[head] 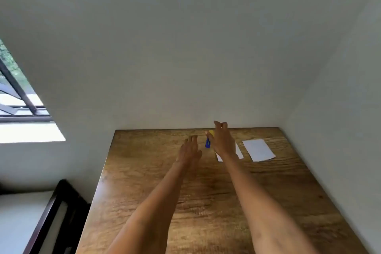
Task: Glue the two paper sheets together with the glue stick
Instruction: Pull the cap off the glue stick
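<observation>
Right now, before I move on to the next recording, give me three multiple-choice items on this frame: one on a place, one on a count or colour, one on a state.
1. Where does the glue stick lie on the wooden table?
A. between the two hands, near the far edge
B. at the near left corner
C. on the right-hand sheet

2. How many white paper sheets show?
A. one
B. two
C. four

3. What is the left hand doing?
A. gripping the glue stick
B. pinching a sheet
C. holding nothing, fingers straight

Answers:
1 A, the blue stick with a yellow end sits between the left hand and the right hand.
2 B, one sheet lies bare; the other sheet is partly hidden by the right hand.
3 C, its fingers stretch forward, empty.
</observation>
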